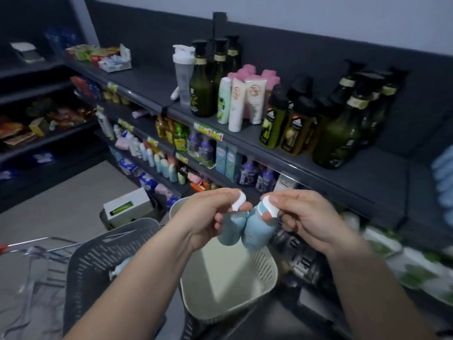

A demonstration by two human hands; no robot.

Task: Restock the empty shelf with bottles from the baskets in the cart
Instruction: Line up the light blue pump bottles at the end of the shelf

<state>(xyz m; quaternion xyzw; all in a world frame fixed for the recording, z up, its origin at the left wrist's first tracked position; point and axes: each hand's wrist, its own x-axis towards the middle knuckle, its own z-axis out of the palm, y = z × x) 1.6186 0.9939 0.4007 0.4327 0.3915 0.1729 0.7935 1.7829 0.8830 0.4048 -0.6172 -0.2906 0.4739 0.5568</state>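
Dark grey shop shelving (147, 82) fills the head view, running from upper left down to the right. On its top board stand dark green pump bottles (202, 94), a clear shaker cup with a white lid (183, 74) and white cosmetic tubes (236, 106). A stretch of that board left of the shaker is bare, and so is a stretch at the far right. The lower boards are crowded with small coloured packs (157, 158).

Nearer the camera, a silver wire cart (36, 251) carries a dark grey perforated plastic basket (98, 261) and, just beside it, a cream perforated plastic basket (228, 285). The cream one shows nothing inside. The grey one holds at least one more pale blue bottle (120, 267), partly hidden.

Both hands are held above the cream basket. The left hand (208, 212) has its fingers curled round the neck of a pale blue plastic bottle with a white cap (229, 231). The right hand (301, 217) grips a second bottle of the same kind (257, 234) by its cap end. The two bottles touch side by side and hang clear of the basket.

I judge this to be the carry step: the bottles are out of the basket but not yet shelved. The next move calls for reaching up and forward to a bare part of the top board. Each bottle then needs setting upright on its base, without knocking the standing stock, before the fingers let go.
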